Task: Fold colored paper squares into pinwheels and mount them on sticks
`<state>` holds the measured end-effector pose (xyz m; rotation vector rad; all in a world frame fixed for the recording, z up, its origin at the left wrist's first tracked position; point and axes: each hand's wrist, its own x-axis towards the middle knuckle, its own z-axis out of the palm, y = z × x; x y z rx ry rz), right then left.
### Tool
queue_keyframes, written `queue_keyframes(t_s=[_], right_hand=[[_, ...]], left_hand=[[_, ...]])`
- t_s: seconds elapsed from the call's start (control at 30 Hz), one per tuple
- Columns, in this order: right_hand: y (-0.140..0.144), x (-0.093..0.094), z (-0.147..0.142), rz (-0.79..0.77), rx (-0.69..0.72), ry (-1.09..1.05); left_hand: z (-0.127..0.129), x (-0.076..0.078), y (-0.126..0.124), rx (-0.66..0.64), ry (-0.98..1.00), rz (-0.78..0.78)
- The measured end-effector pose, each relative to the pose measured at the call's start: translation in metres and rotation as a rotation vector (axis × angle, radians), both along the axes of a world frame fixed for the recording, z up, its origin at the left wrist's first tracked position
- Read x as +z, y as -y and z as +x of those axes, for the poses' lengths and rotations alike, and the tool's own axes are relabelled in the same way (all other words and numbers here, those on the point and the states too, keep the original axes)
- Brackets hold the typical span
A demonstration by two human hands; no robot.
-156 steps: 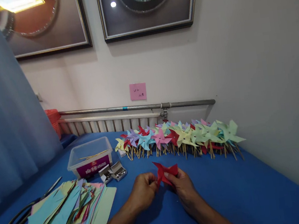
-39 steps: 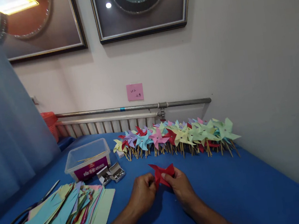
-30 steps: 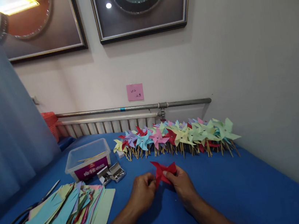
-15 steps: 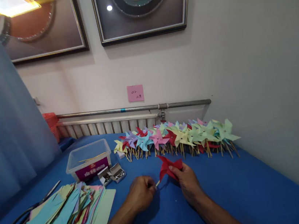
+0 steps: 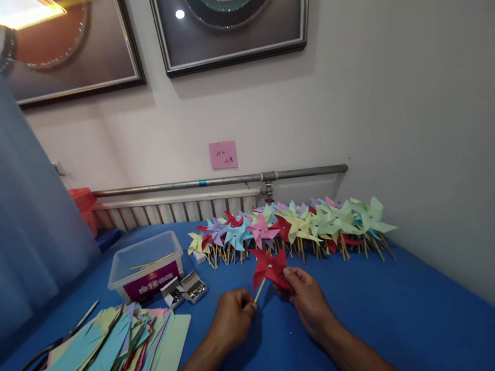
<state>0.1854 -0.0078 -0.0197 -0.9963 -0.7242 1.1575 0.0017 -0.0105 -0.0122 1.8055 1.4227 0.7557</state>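
Two bare hands meet over a blue table, and from my remote seat I see them share one red paper pinwheel. I read the left hand as curled tight, its fingertips pinching the lower end of the pinwheel's wooden stick, which slants up and away to the red blades. I see the right hand pinching the lower edge of the blades between thumb and forefinger, the other fingers loosely bent.

I take the red pinwheel as my landmark. Just beyond it a long row of finished pinwheels runs along the table's far edge under the radiator pipe, with only a narrow strip of blue between. To its left, near but apart, sit two small open boxes of metal pins, and just behind them a clear plastic tub holding a few sticks. Farther left and nearer to me a fanned stack of cut coloured paper lies well apart, with scissors at its outer side, close to the table's left edge and the blue curtain. To the landmark's right I see open blue cloth running to the white wall, the widest free room in view; nearer me, only the forearms lie on it.
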Motion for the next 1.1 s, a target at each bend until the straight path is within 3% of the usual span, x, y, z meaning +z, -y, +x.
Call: queue_keyframes(t_s=[0.17, 0.53, 0.93, 1.1], right_hand=[[-0.0011, 0.0003, 0.0007, -0.048, -0.017, 0.026], [0.0002, -0.0008, 0.0035, 0.006, -0.068, 0.216], [-0.0012, 0.001, 0.0077, 0.089, -0.164, 0.354], [0.0012, 0.0052, 0.0057, 0.093, -0.124, 0.366]], left_hand=[[-0.0004, -0.0014, -0.0038, 0.05, 0.062, 0.004], [0.001, -0.0077, -0.009, 0.066, 0.191, -0.031], [0.0002, -0.0011, -0.0067, 0.081, 0.228, -0.039], [0.0001, 0.0006, -0.006, 0.082, 0.21, -0.038]])
